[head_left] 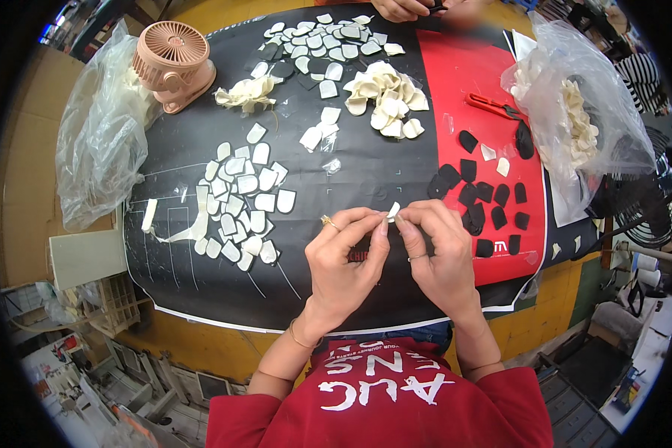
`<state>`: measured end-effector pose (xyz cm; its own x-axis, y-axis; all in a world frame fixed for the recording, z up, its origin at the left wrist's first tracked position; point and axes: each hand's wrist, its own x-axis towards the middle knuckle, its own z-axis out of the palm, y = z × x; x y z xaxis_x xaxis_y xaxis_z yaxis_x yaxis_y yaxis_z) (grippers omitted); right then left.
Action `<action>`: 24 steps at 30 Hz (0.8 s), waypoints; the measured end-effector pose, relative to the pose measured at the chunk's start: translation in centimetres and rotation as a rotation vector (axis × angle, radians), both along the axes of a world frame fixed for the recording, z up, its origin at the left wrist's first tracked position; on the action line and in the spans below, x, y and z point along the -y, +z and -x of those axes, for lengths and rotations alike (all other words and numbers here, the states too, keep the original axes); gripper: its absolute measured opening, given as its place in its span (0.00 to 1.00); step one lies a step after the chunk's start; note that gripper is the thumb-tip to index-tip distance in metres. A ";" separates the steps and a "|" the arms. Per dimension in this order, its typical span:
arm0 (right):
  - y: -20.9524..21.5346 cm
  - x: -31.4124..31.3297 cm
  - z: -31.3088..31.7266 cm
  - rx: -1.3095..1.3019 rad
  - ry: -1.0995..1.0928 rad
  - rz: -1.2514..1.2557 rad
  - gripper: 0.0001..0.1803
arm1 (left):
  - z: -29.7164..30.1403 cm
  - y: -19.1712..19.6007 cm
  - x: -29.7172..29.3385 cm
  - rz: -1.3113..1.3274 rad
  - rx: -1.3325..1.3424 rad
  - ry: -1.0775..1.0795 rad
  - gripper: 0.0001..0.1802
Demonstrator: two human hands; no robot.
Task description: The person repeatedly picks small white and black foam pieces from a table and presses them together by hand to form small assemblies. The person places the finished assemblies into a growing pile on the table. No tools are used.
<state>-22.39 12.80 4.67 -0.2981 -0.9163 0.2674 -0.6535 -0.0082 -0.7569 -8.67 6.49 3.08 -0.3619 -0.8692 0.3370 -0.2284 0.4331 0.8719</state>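
Note:
Close in front of me, a small white rounded patch [393, 211] is pinched between the fingertips of both hands. My left hand [346, 250] holds it from one side, and my right hand [439, 246] from the other. To the left of my left hand lies a loose pile of white rounded patches [246, 181], some with dark edges showing. Dark rounded patches [498, 218] are scattered on the red part of the mat, just beyond my right hand.
A pink fan [173, 63] and a plastic bag [101, 138] stand far left. More patches [328, 45] and cream stacks [384, 97] lie farther back. Red-handled snips [493, 104] rest near a bag of cream pieces [579, 112]. Another person's hands [401, 9] show at the far edge.

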 end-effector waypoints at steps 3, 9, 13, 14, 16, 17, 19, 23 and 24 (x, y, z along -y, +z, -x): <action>0.1 0.0 0.1 0.008 0.010 -0.014 0.05 | -0.8 -0.2 0.2 -0.154 -0.038 0.018 0.04; -0.2 1.5 1.2 -0.029 -0.055 0.002 0.09 | -3.8 -0.8 2.1 -0.413 -0.330 0.092 0.04; -1.2 3.0 1.2 -0.155 -0.097 -0.013 0.17 | -4.2 -0.9 1.6 -0.475 -0.359 0.051 0.04; -1.2 2.8 1.0 -0.063 -0.085 -0.019 0.17 | -4.0 -0.9 1.3 -0.481 -0.351 0.043 0.04; -1.3 2.0 0.7 0.177 -0.002 -0.016 0.18 | -3.4 -0.8 0.5 -0.464 -0.352 0.037 0.04; -1.3 1.5 0.6 0.353 0.080 -0.013 0.17 | -3.1 -0.7 0.1 -0.460 -0.353 0.030 0.04; -1.6 0.5 -0.2 0.686 0.105 -0.065 0.15 | -2.5 -0.7 -0.6 -0.398 -0.288 -0.022 0.04; -2.2 -1.2 -0.6 1.026 0.011 -0.023 0.12 | -0.9 -1.3 -2.2 -0.381 -0.327 -0.102 0.04; -2.4 -1.4 -0.5 1.009 0.016 0.008 0.10 | -0.6 -1.4 -2.3 -0.361 -0.328 -0.111 0.03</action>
<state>-21.90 14.21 2.29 -0.3765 -0.9213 -0.0971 0.2930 -0.0190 -0.9559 -8.08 8.82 1.66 -0.3841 -0.9136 0.1334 0.1136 0.0967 0.9888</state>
